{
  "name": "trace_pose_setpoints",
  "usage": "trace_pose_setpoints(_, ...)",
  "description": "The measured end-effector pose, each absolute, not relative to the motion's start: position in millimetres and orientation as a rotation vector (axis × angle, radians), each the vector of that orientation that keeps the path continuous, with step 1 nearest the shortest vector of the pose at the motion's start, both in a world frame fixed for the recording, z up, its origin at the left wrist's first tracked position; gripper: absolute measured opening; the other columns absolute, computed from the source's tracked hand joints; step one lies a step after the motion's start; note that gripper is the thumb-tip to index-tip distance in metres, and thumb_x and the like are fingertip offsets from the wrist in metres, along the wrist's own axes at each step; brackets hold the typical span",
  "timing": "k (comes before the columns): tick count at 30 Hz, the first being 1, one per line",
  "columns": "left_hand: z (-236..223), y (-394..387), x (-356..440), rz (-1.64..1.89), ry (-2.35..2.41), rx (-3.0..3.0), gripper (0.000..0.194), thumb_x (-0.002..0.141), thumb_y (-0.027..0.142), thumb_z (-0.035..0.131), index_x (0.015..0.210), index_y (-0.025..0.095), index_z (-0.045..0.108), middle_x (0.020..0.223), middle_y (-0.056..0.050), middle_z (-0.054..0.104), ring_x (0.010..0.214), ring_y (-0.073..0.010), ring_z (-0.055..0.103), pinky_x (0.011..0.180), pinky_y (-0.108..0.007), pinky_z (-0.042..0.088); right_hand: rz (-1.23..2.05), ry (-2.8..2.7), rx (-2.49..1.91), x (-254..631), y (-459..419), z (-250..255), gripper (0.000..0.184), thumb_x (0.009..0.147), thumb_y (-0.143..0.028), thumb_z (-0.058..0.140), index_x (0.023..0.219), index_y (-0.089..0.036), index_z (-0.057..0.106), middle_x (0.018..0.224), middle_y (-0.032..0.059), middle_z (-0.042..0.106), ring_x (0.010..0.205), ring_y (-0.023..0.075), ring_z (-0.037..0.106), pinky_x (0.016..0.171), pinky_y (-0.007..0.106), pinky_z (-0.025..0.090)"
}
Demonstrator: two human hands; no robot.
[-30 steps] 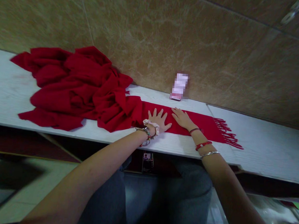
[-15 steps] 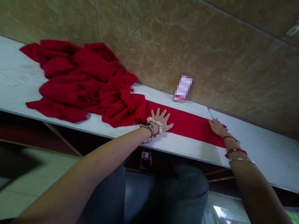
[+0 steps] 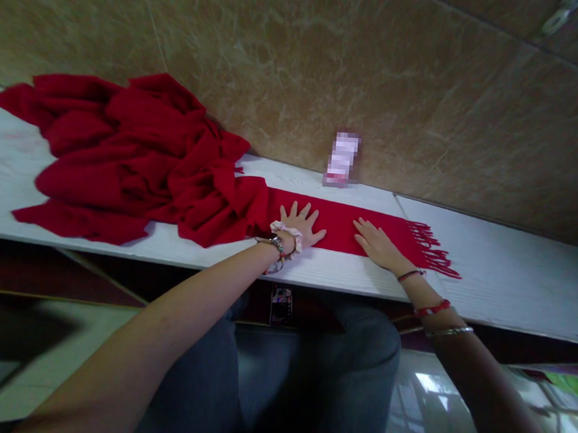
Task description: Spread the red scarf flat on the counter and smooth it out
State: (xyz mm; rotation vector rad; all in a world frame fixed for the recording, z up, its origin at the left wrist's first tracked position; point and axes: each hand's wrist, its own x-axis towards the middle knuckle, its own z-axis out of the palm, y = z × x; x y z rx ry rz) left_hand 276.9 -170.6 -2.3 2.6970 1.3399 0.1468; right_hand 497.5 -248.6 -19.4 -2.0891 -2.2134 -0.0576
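A red fringed scarf [image 3: 338, 223] lies flat in a narrow strip along the white bench top, its fringe [image 3: 432, 249] pointing right. The rest of the red cloth is heaped in loose folds [image 3: 125, 152] to the left. My left hand [image 3: 302, 224] rests palm down on the strip beside the heap, fingers spread. Farther right, my right hand [image 3: 379, 244] lies on the strip's near edge with its fingers stretched out. Neither hand grips the cloth.
A marbled tile wall [image 3: 299, 65] runs along the back edge of the white top [image 3: 512, 278]. Against it leans a small blurred pink-and-white item [image 3: 342, 157]. A dark device with a lit screen [image 3: 281, 305] sits below the front edge, near my legs [image 3: 357, 379].
My right hand has slid left along the strip, away from the fringed end, so the fringe now shows. My left hand stays on the cloth. The view has shifted slightly.
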Motion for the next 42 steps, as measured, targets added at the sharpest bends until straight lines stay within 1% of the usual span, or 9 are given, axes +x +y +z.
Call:
trace_pose_setpoints(3, -1.6, -170.0, 276.7, 0.127, 1.333, 2.702, 0.066, 0.081, 0.057, 0.024, 0.137, 0.021, 0.025, 0.145, -0.005, 0.019, 0.131, -0.0349, 0.011, 0.102, -0.057, 0.010, -0.098, -2.087, -2.237, 541.6, -265.1, -21.4, 0.049, 0.090, -0.035, 0.024, 0.134, -0.016, 0.032, 0.142, 0.0105, 0.027, 0.130, 0.0248, 0.023, 0.103, 0.049, 0.024)
trace_pose_setpoints(7, -0.8, -169.5, 276.3, 0.116, 1.321, 2.698, 0.067, 0.081, 0.057, 0.023, 0.137, 0.021, 0.025, 0.145, -0.005, 0.019, 0.131, -0.0351, 0.010, 0.102, -0.058, 0.010, -0.138, -1.940, -2.377, 590.4, -284.9, -24.2, 0.048, 0.089, -0.028, 0.026, 0.132, -0.010, 0.035, 0.139, 0.0146, 0.032, 0.130, 0.0200, 0.023, 0.105, 0.037, 0.022)
trace_pose_setpoints(10, -0.3, -169.4, 276.5, 0.107, 1.328, 2.694, 0.066, 0.081, 0.057, 0.024, 0.137, 0.022, 0.025, 0.145, -0.004, 0.017, 0.131, -0.0346, 0.009, 0.102, -0.057, 0.010, -0.193, -1.847, -2.415, 600.4, -287.9, -19.9, 0.047, 0.088, -0.026, 0.028, 0.129, -0.005, 0.038, 0.134, 0.0202, 0.037, 0.129, 0.0241, 0.025, 0.104, 0.043, 0.023)
trace_pose_setpoints(14, -2.4, -167.8, 277.1, 0.103, 1.345, 2.696, 0.066, 0.081, 0.058, 0.024, 0.137, 0.023, 0.025, 0.145, -0.004, 0.017, 0.131, -0.0339, 0.010, 0.102, -0.057, 0.010, -0.281, -1.826, -2.343, 565.9, -265.6, -9.6, 0.048, 0.088, -0.029, 0.027, 0.127, -0.003, 0.039, 0.136, 0.0231, 0.032, 0.129, 0.0278, 0.024, 0.101, 0.048, 0.026)
trace_pose_setpoints(17, -6.3, -165.6, 277.0, 0.128, 1.333, 2.715, 0.067, 0.080, 0.059, 0.024, 0.137, 0.023, 0.026, 0.145, -0.004, 0.020, 0.131, -0.0344, 0.012, 0.101, -0.058, 0.012, -0.255, -1.951, -2.206, 516.6, -239.8, -7.7, 0.049, 0.089, -0.034, 0.027, 0.132, -0.011, 0.035, 0.141, 0.0148, 0.027, 0.131, 0.0221, 0.021, 0.104, 0.041, 0.024)
trace_pose_setpoints(22, -10.3, -164.3, 276.4, 0.170, 1.353, 2.735, 0.065, 0.081, 0.058, 0.023, 0.136, 0.024, 0.028, 0.144, -0.004, 0.022, 0.130, -0.0340, 0.014, 0.101, -0.058, 0.013, -0.046, -2.118, -2.009, 462.0, -218.4, -16.1, 0.050, 0.089, -0.038, 0.027, 0.132, -0.015, 0.035, 0.140, 0.0127, 0.030, 0.129, 0.0244, 0.025, 0.102, 0.047, 0.025)
trace_pose_setpoints(32, -6.3, -163.4, 267.8, 0.097, 1.336, 2.736, 0.058, 0.084, 0.053, 0.021, 0.136, 0.026, 0.027, 0.144, -0.003, 0.021, 0.131, -0.0320, 0.014, 0.101, -0.057, 0.015, -0.050, -2.101, -2.043, 466.7, -222.6, -20.2, 0.046, 0.089, -0.032, 0.030, 0.128, -0.011, 0.041, 0.136, 0.0133, 0.037, 0.127, 0.0218, 0.031, 0.103, 0.041, 0.026)
trace_pose_setpoints(38, 1.6, -160.6, 250.1, -0.016, 1.412, 2.679, 0.059, 0.083, 0.054, 0.028, 0.135, 0.028, 0.029, 0.144, -0.005, 0.022, 0.130, -0.0335, 0.016, 0.099, -0.052, 0.023, 0.002, -2.137, -2.013, 457.5, -210.3, -6.7, 0.044, 0.088, -0.032, 0.034, 0.125, -0.010, 0.044, 0.131, 0.0162, 0.043, 0.123, 0.0235, 0.036, 0.100, 0.042, 0.031)
trace_pose_setpoints(42, -4.2, -158.5, 247.9, 0.093, 1.445, 2.751, 0.055, 0.087, 0.049, 0.024, 0.135, 0.024, 0.029, 0.143, -0.007, 0.024, 0.131, -0.0281, 0.019, 0.102, -0.045, 0.023, -0.095, -2.147, -1.967, 436.7, -201.5, -5.4, 0.049, 0.089, -0.035, 0.031, 0.131, -0.011, 0.036, 0.138, 0.0141, 0.034, 0.127, 0.0246, 0.029, 0.101, 0.042, 0.030)
